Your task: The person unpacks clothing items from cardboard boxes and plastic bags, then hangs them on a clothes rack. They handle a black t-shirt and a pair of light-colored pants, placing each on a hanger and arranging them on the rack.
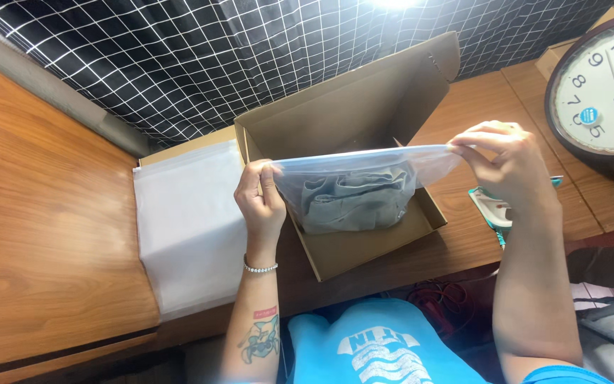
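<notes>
Pinching the top edge of a clear plastic bag (364, 171), the fingers of the left hand (261, 203) and right hand (509, 167) stretch it over an open cardboard box (364, 107) on the table (44, 235). Folded grey cloth (357, 203) sits inside the bag. Beside the box lie white bags (190, 220), a teal tool (495, 210) and a wall clock (602, 85).

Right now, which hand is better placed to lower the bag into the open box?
Probably the left hand: it pinches the clear bag of grey cloth at the corner right over the cardboard box. The right hand holds the other corner out past the box's side.
</notes>
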